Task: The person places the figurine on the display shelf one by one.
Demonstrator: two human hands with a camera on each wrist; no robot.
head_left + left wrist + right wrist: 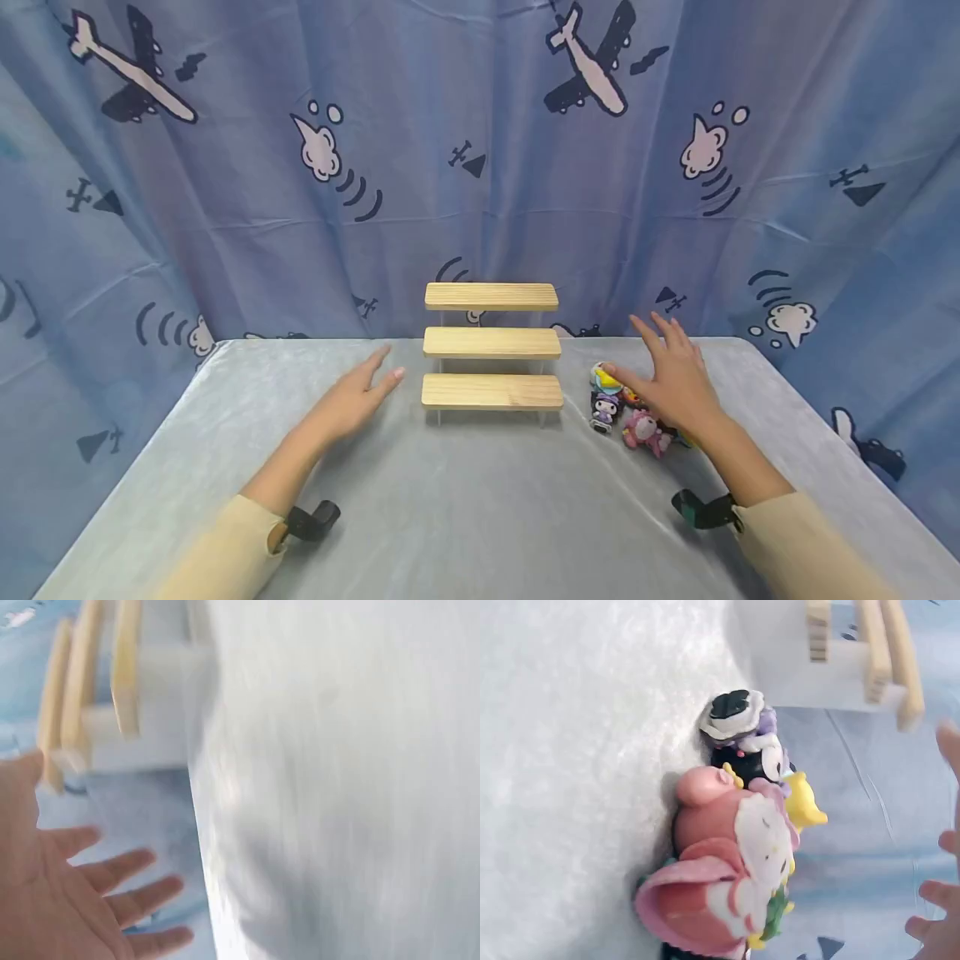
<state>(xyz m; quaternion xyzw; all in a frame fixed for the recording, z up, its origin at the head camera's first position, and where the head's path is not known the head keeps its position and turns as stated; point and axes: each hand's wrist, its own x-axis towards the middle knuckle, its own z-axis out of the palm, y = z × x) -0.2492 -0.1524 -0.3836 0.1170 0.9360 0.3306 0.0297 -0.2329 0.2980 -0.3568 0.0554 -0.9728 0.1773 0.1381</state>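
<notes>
Our left hand [349,402], right hand [678,382]: released. Colourful moulded figurines [642,429] sit four o'clock from the three-tier pale-wood shelf [491,342], apparently for reach.

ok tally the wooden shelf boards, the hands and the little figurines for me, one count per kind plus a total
Wooden shelf boards: 3
Hands: 2, the left hand and the right hand
Figurines: at least 4, as the right hand hides part of the cluster in the head view
Total: at least 9
</notes>
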